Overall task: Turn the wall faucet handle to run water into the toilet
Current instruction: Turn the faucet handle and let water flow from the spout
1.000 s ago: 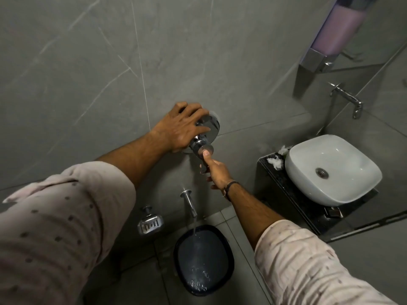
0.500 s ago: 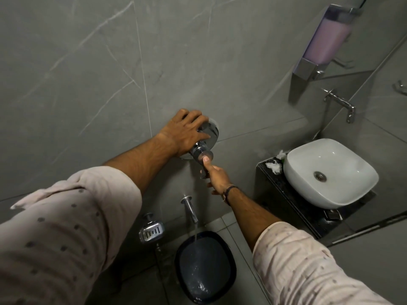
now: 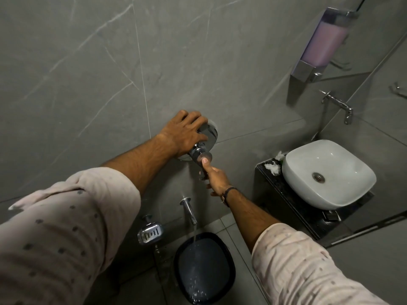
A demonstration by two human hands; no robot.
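- I see the faucet handle (image 3: 201,154) on the wall, directly above the spout (image 3: 189,209).
- Toilet (image 3: 203,269) sits below the spout; soap dish (image 3: 150,233) left of it.
- Basin (image 3: 328,172) stands right.

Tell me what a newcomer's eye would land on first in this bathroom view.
Both hands meet at the chrome wall faucet handle mid-frame: the left hand lies over its round plate and the right hand reaches up with the thumb on the knob. Below, a stream of water falls from the spout into the dark toilet. At right sits a white basin.
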